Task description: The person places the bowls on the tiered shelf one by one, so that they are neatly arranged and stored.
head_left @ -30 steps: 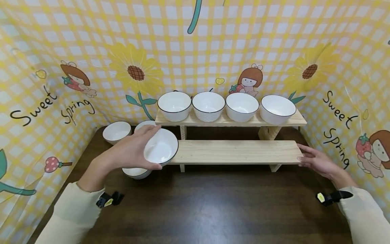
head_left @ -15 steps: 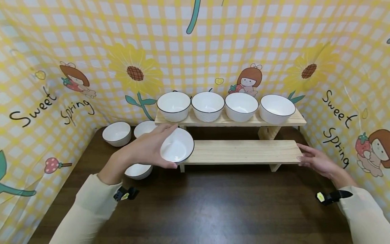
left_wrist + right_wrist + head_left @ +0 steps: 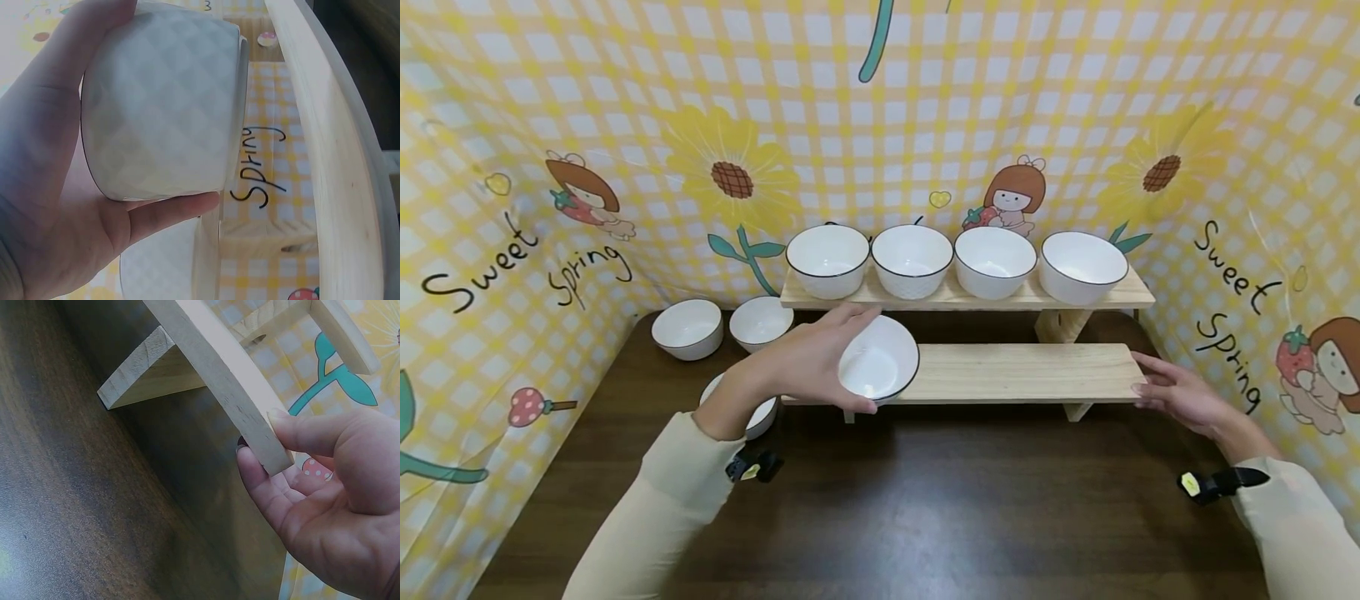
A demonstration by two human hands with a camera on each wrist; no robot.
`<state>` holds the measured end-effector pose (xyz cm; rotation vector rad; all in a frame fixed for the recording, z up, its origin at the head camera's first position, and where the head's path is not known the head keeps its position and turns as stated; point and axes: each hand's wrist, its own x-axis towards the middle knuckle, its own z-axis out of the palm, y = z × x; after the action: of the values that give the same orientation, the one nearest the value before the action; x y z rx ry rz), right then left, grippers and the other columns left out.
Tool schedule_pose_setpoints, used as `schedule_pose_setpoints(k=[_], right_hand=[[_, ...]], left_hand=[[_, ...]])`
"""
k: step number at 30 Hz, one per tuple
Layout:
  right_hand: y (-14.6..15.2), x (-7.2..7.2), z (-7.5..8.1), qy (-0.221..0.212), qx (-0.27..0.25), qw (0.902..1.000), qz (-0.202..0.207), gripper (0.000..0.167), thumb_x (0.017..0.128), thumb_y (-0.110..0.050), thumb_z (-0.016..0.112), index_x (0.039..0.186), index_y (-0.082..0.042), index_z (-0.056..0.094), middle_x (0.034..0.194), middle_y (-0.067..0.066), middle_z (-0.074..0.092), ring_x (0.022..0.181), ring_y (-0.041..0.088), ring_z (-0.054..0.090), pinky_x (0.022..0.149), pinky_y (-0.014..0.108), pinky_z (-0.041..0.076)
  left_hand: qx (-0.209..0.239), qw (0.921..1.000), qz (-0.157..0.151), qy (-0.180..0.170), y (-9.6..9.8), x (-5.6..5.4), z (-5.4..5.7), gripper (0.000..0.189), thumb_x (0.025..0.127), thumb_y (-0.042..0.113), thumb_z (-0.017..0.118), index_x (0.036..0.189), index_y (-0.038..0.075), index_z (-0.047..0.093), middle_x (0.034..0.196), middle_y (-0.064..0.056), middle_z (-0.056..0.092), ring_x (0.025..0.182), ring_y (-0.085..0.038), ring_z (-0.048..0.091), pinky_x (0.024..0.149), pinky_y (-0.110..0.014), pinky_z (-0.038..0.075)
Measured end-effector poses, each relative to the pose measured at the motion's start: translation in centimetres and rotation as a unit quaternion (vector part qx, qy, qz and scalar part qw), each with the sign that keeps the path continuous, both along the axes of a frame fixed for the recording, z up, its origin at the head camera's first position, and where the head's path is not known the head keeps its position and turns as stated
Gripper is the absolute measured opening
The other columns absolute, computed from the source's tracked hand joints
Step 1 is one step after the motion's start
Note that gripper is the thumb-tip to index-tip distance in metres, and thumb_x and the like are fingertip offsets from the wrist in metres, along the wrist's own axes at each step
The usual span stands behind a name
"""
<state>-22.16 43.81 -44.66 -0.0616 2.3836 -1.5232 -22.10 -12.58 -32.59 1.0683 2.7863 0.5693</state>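
A white bowl with a dark rim [image 3: 880,360] is gripped between the thumb and fingers of my left hand [image 3: 808,358], over the left part of the lower shelf board. The left wrist view shows the bowl's [image 3: 165,106] diamond-textured side up close; whether its base touches the board cannot be told. My right hand [image 3: 1183,396] pinches the right end of the lower shelf board [image 3: 1022,372]. In the right wrist view the thumb lies on the board's top [image 3: 240,375] and fingers reach beneath it.
Several white bowls [image 3: 912,261] stand in a row on the upper shelf board [image 3: 1138,292]. More bowls [image 3: 688,329] sit on the dark table [image 3: 925,517] at the left, one partly behind my left forearm. Checked cloth [image 3: 880,125] surrounds the back and sides.
My left hand has carried the bowl rightward, from the shelf's left end to farther along the lower board. The right hand has stayed at the board's end.
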Motion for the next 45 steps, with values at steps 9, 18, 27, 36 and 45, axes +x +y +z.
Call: schedule_pose_setpoints(k=[9, 18, 27, 36, 45], right_hand=[[0.2, 0.0, -0.3, 0.01, -0.02, 0.9997, 0.005, 0.077, 0.103, -0.005, 0.059, 0.158, 0.011, 0.007, 0.111, 0.0, 0.064, 0.094, 0.006, 0.066, 0.082, 0.032, 0.057], [0.3, 0.0, -0.4, 0.009, -0.003, 1.0, 0.002, 0.078, 0.103, -0.007, 0.059, 0.158, 0.01, 0.007, 0.115, 0.006, 0.063, 0.093, 0.006, 0.066, 0.082, 0.032, 0.057], [0.1, 0.0, -0.2, 0.006, -0.008, 0.9999, -0.001, 0.078, 0.103, -0.007, 0.06, 0.158, 0.011, 0.007, 0.114, 0.007, 0.063, 0.092, 0.006, 0.066, 0.081, 0.031, 0.057], [0.1, -0.2, -0.2, 0.001, -0.01, 0.9999, 0.0, 0.078, 0.103, -0.007, 0.059, 0.158, 0.01, 0.007, 0.115, 0.007, 0.063, 0.094, 0.005, 0.065, 0.083, 0.032, 0.057], [0.3, -0.2, -0.4, 0.0, -0.009, 1.0, -0.002, 0.078, 0.103, -0.007, 0.06, 0.158, 0.01, 0.008, 0.112, 0.002, 0.064, 0.092, 0.006, 0.066, 0.082, 0.033, 0.057]], left_hand=[[0.002, 0.9996, -0.026, 0.009, 3.1, -0.7, -0.1, 0.125, 0.068, 0.069, 0.083, 0.163, 0.012, 0.024, 0.157, -0.008, 0.034, 0.121, -0.024, 0.055, 0.096, -0.042, 0.05], [0.001, 0.9986, -0.053, -0.006, 6.8, -1.7, -0.4, 0.126, 0.069, 0.067, 0.083, 0.164, 0.012, 0.021, 0.16, -0.008, 0.03, 0.126, -0.023, 0.051, 0.099, -0.041, 0.049], [-0.007, 0.9971, -0.076, -0.004, 10.9, -2.9, -0.8, 0.125, 0.069, 0.071, 0.08, 0.163, 0.015, 0.022, 0.161, -0.008, 0.028, 0.132, -0.02, 0.046, 0.1, -0.039, 0.048], [-0.02, 0.9958, -0.088, -0.017, 14.6, -3.3, -1.1, 0.126, 0.071, 0.071, 0.079, 0.164, 0.012, 0.018, 0.163, -0.008, 0.025, 0.137, -0.019, 0.041, 0.105, -0.039, 0.045], [-0.021, 0.9951, -0.095, -0.01, 17.7, -3.8, -1.5, 0.124, 0.072, 0.073, 0.076, 0.164, 0.013, 0.018, 0.163, -0.007, 0.027, 0.139, -0.016, 0.037, 0.101, -0.037, 0.046]])
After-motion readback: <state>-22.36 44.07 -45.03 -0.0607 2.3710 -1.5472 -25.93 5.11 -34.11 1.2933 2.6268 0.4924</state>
